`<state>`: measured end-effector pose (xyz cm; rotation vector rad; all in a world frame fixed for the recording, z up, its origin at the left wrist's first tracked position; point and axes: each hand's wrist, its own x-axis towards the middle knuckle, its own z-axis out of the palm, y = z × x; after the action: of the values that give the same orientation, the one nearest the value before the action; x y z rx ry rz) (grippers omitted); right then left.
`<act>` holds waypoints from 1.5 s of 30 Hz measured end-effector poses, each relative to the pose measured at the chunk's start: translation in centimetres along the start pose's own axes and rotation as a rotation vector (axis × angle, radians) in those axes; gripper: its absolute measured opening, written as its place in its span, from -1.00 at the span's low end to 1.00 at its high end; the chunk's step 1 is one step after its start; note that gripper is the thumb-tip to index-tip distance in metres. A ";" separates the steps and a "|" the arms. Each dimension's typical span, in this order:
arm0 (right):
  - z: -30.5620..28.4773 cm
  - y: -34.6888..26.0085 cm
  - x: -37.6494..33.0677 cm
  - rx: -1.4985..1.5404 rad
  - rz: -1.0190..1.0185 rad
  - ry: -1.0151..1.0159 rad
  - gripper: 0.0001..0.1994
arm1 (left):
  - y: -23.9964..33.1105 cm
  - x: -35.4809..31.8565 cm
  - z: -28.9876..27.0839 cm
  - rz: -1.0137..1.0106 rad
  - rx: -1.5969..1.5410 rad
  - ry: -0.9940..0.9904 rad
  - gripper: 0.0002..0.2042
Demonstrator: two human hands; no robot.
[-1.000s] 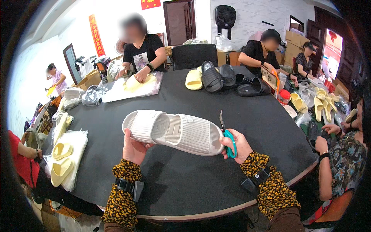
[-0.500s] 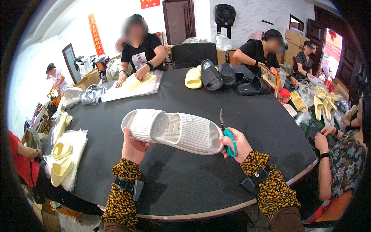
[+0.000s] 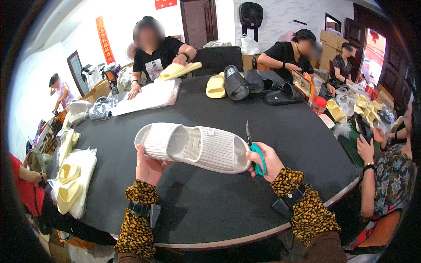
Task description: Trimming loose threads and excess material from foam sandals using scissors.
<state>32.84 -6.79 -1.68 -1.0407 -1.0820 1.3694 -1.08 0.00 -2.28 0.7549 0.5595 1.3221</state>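
A pair of pale grey ribbed slide sandals (image 3: pixel 221 151) is held over the black table, pressed together with a strap towards each end. Their left end is gripped in my left hand (image 3: pixel 149 165), thumb along the near side. My right hand (image 3: pixel 267 163) closes around scissors with teal handles (image 3: pixel 258 158), its thumb and fingers also pinching the right end of the slides. The dark curved blades point up and away, apart from the slides. Part of the scissor handles is hidden in my palm.
Yellow slides on clear bags (image 3: pixel 69 193) lie at the left. Black slides (image 3: pixel 237 83) and a yellow one (image 3: pixel 216 86) stand at the back. Across the table a person holds yellow slides (image 3: pixel 179 71) over plastic bags (image 3: pixel 144 98). Co-workers sit at the right beside a red-lidded jar (image 3: pixel 319 103).
The person opposite has lifted yellow slides off the bags. The co-worker at the right has shifted a dark slide. My hands keep the same hold; the view has moved slightly.
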 end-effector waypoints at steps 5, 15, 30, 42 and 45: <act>0.1 -0.1 0.2 0.003 0.015 -0.007 -0.57 | 0.0 0.1 -0.8 0.007 -0.016 -0.047 -0.41; -0.3 0.3 0.2 0.006 0.026 -0.005 -0.56 | 0.0 -0.2 -0.2 0.019 0.005 -0.051 -0.41; 0.0 0.0 0.1 0.011 0.003 0.007 -0.52 | 0.0 -0.2 0.1 0.026 0.011 -0.048 -0.42; 0.1 -0.2 -0.1 0.001 -0.015 0.006 -0.57 | 0.0 0.1 0.1 0.012 0.039 -0.001 -0.40; 0.2 0.1 0.0 0.022 -0.019 0.038 -0.55 | 0.1 -0.5 0.5 0.009 0.033 0.019 -0.41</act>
<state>32.59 -6.81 -1.71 -1.0340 -1.0442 1.3384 -0.83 -0.52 -1.95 0.7733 0.5949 1.3326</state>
